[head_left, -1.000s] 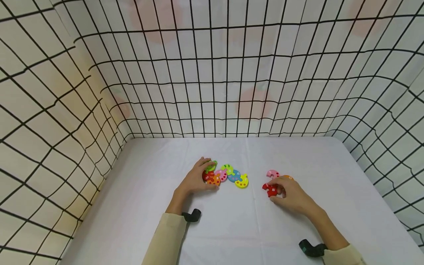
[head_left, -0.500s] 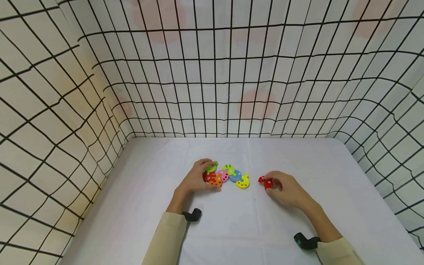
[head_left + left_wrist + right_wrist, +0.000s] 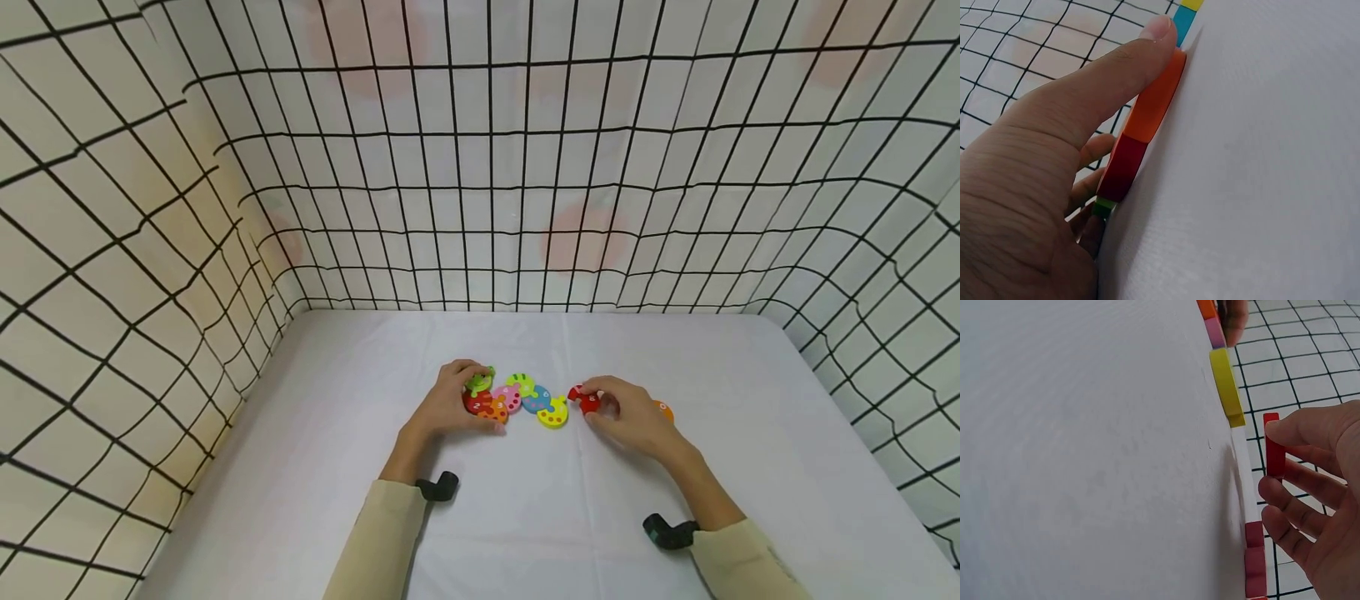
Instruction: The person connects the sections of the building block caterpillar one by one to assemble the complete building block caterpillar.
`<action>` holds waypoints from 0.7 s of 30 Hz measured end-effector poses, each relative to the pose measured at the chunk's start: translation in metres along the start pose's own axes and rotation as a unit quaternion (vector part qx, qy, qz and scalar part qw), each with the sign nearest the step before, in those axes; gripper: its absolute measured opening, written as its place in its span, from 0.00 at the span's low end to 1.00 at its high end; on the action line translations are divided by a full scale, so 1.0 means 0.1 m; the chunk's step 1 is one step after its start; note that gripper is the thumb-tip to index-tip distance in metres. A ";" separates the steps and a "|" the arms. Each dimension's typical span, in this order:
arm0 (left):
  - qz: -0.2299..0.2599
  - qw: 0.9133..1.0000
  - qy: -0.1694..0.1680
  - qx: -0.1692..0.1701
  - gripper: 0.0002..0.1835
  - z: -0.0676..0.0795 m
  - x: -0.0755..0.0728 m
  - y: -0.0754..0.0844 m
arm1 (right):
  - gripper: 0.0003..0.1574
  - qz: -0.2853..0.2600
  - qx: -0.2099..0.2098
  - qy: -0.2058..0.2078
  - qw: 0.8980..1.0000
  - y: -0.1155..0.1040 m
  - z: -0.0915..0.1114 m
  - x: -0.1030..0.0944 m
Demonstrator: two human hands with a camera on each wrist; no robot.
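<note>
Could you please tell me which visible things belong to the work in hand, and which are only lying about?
Belonging to the work:
red piece, pinched by the right hand
row of coloured pieces, held by the left hand
probably also the loose orange piece and pink piece

Only surroundings:
white cloth
black grid

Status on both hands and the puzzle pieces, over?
Left hand grips left end of puzzle row. Right hand pinches loose red piece, raised, apart from yellow piece. Nothing seen between those two.

Black grid (image 3: 492,187) behind and beside white tabletop (image 3: 510,517)
</note>
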State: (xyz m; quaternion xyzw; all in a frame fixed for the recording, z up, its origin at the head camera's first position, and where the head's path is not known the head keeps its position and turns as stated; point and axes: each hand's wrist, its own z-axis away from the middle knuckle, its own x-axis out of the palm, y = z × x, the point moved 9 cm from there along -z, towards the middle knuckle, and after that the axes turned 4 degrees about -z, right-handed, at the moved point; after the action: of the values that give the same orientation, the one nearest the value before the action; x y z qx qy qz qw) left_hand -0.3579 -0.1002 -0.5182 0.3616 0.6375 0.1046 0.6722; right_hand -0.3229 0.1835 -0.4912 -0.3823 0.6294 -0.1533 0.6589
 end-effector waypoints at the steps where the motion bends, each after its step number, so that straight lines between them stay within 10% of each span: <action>1: 0.000 1.000 0.001 0.000 0.51 0.00 0.00 0.00 | 0.23 -0.001 0.001 -0.001 1.000 0.00 -0.01 0.01; 21: -0.012 1.000 -0.007 -0.005 0.51 -0.01 0.00 0.01 | 0.25 0.019 -0.001 -0.037 0.999 -0.04 -0.23 0.21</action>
State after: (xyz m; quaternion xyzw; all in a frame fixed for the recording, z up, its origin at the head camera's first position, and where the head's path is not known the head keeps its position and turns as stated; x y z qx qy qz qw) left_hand -0.3582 -0.0992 -0.5177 0.3513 0.6364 0.0968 0.6799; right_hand -0.3399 0.1596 -0.5019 -0.3761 0.6120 -0.1256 0.6843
